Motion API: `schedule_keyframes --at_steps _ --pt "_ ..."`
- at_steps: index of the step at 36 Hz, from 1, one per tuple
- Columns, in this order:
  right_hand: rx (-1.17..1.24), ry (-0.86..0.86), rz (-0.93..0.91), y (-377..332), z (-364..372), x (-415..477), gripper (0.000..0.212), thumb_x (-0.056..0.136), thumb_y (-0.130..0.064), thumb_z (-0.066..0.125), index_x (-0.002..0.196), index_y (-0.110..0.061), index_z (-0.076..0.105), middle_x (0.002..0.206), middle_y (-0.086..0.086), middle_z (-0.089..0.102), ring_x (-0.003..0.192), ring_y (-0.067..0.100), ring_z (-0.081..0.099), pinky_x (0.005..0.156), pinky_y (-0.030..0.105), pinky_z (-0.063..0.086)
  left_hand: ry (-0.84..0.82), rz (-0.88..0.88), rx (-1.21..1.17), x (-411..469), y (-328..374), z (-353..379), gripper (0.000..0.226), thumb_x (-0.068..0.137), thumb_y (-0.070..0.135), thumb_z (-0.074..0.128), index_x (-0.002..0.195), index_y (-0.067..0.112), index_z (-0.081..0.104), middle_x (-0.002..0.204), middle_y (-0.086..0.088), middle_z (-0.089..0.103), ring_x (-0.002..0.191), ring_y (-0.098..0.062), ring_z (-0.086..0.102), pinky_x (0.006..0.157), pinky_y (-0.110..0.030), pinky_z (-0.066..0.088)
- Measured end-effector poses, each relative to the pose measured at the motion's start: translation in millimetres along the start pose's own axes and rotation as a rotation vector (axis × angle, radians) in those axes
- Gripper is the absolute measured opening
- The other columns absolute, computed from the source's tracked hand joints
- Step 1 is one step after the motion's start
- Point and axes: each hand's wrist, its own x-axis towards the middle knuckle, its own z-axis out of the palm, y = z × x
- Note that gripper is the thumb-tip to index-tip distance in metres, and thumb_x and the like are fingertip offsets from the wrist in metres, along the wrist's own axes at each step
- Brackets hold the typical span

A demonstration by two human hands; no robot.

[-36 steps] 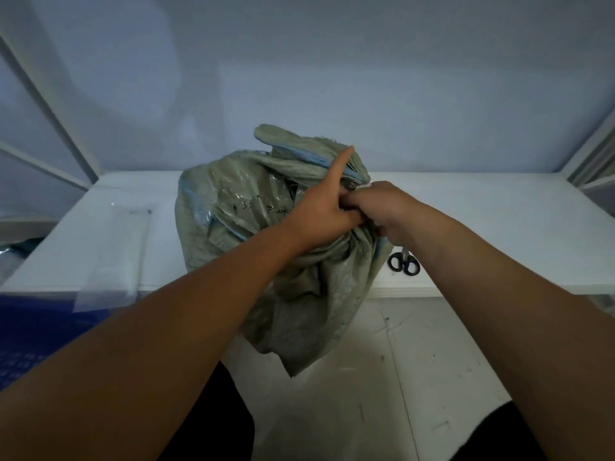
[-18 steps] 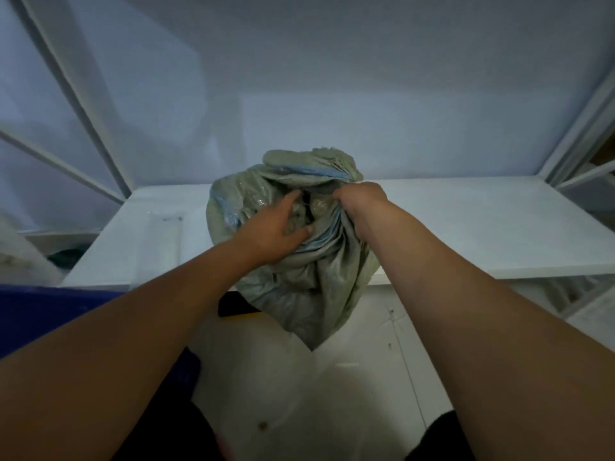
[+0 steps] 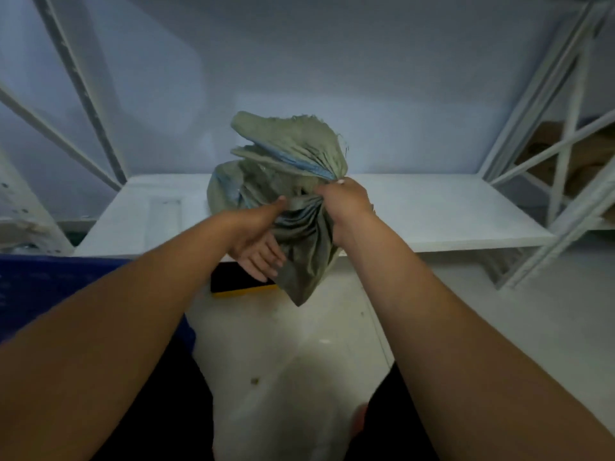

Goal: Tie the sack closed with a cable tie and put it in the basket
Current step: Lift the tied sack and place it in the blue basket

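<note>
A grey-green woven sack (image 3: 293, 161) with blue stripes hangs in front of the white shelf (image 3: 449, 211), its bottom corner dangling below the shelf edge. My right hand (image 3: 346, 204) grips the gathered neck of the sack, and the loose mouth fans out above my fist. My left hand (image 3: 259, 241) lies against the sack's left side with the palm turned up, thumb on the fabric and fingers straight beneath it. The blue basket (image 3: 50, 287) shows at the left edge, under my left arm. No cable tie can be made out.
A clear plastic bag (image 3: 163, 221) lies on the left part of the shelf. A black and yellow object (image 3: 239, 281) sits on the floor under the shelf. White metal rack struts (image 3: 559, 154) stand at the right, and pale floor lies below.
The sack has come up off the shelf edge and its neck is now bunched in my right fist. My left hand dropped from the top to the sack's lower side. The view pulled back.
</note>
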Motion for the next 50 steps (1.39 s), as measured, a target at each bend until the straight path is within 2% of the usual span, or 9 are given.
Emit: schedule_keyframes --at_steps 5,11,16,20,24,29,40,46,50 --pt "0.101 -0.14 -0.041 -9 7 9 0.024 0.084 -0.004 0.068 0.108 -0.007 0.071 0.101 0.015 0.077 0.09 0.034 0.075 0.084 0.05 0.062 -0.344 -0.045 -0.609 56 -5 21 0.143 0.057 0.105 0.032 0.155 0.002 0.03 0.15 -0.032 0.042 0.133 -0.051 0.045 0.101 -0.066 0.042" --pt "-0.049 -0.223 0.044 -13 28 27 0.032 0.082 -0.014 0.066 0.113 -0.005 0.069 0.105 0.016 0.075 0.092 0.034 0.074 0.087 0.05 0.061 -0.328 0.201 -1.034 85 2 21 0.091 0.075 0.081 0.06 0.149 0.031 0.045 0.158 -0.014 0.039 0.14 -0.052 0.036 0.092 -0.083 0.04" --pt "-0.128 -0.171 0.035 -13 33 47 0.019 0.089 -0.018 0.063 0.104 -0.007 0.066 0.105 0.015 0.072 0.096 0.031 0.07 0.092 0.044 0.059 -0.007 0.287 -1.051 85 24 22 0.054 0.103 0.021 0.059 0.152 0.009 0.039 0.154 -0.017 0.045 0.14 -0.036 0.045 0.095 -0.027 0.055" --pt "-0.196 -0.078 0.05 -6 26 58 0.013 0.094 -0.021 0.056 0.082 -0.017 0.057 0.107 0.01 0.068 0.105 0.031 0.066 0.1 0.044 0.054 0.087 0.4 -0.94 80 31 20 0.046 0.111 0.031 0.032 0.147 0.007 0.049 0.15 -0.016 0.052 0.14 -0.032 0.049 0.115 -0.043 0.041" --pt "-0.128 -0.106 0.248 -6 19 57 0.045 0.102 -0.034 0.055 0.139 -0.009 0.052 0.129 0.01 0.058 0.125 0.033 0.056 0.104 0.041 0.047 0.153 0.403 -0.9 84 39 15 0.044 0.108 0.038 0.045 0.135 0.007 0.061 0.134 -0.016 0.065 0.11 -0.031 0.067 0.087 -0.043 0.056" --pt "0.141 -0.243 0.511 10 21 53 0.046 0.097 -0.048 0.059 0.101 -0.004 0.07 0.104 0.018 0.072 0.093 0.033 0.068 0.078 0.048 0.054 0.24 0.458 -0.79 92 42 11 0.037 0.103 0.037 0.053 0.126 0.01 0.065 0.121 -0.015 0.07 0.106 -0.031 0.068 0.097 -0.042 0.056" --pt "0.409 -0.305 0.207 7 45 48 0.032 0.095 -0.024 0.057 0.116 -0.004 0.072 0.115 0.018 0.075 0.099 0.031 0.073 0.09 0.045 0.06 0.078 0.813 -0.963 88 49 -8 0.052 0.084 0.029 0.064 0.128 0.002 0.066 0.127 -0.025 0.068 0.119 -0.04 0.066 0.104 -0.055 0.052" --pt "0.514 -0.205 0.023 1 57 44 0.061 0.07 -0.017 0.065 0.126 0.008 0.064 0.115 0.024 0.073 0.103 0.035 0.073 0.088 0.048 0.061 0.024 0.947 -0.919 53 56 -5 0.027 0.097 0.013 0.044 0.095 0.003 0.069 0.089 -0.016 0.075 0.079 -0.024 0.074 0.07 -0.031 0.06" --pt "0.533 -0.213 -0.067 -3 60 42 0.066 0.065 -0.012 0.063 0.128 0.011 0.06 0.118 0.026 0.071 0.11 0.041 0.069 0.093 0.051 0.059 0.078 0.99 -0.982 43 58 -8 0.032 0.091 0.015 0.047 0.108 0.001 0.07 0.113 -0.022 0.071 0.101 -0.033 0.07 0.085 -0.037 0.059"
